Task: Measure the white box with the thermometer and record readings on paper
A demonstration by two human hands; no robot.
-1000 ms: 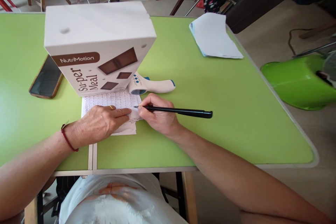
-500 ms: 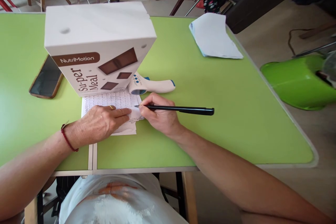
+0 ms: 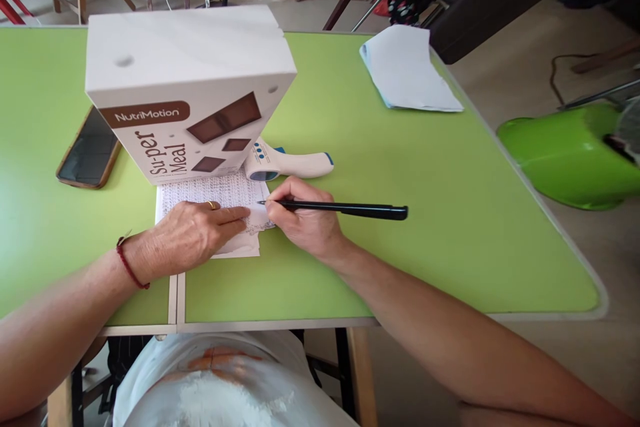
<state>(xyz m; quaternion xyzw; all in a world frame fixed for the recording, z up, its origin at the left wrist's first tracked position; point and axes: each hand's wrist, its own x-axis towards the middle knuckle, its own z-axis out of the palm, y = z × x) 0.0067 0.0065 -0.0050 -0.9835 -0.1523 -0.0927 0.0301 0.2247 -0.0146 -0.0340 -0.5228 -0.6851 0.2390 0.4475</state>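
Note:
My right hand (image 3: 306, 217) pinches a black pen (image 3: 365, 210), its tip at the right part of a sheet of paper (image 3: 215, 188) covered in dense handwriting. Flat on the same sheet lies my left hand (image 3: 197, 233), fingers stretched toward the pen tip and covering part of the writing. Another piece of paper (image 3: 245, 245) shows beneath the sheet at the near side. The white NutriMotion box (image 3: 165, 133) stands upright at the sheet's far edge. Just beyond my right hand, a white and blue handheld thermometer (image 3: 295, 164) rests on the table by the box.
A phone (image 3: 90, 150) in a brown case lies left of the box on the green table (image 3: 450, 213). Folded white paper (image 3: 407, 70) sits at the far right corner. Past the table's right edge is a green bin (image 3: 565, 153) on the floor.
The hands, pen and paper look almost the same. The pen tip seems to have shifted very slightly to the right; the view has moved a touch.

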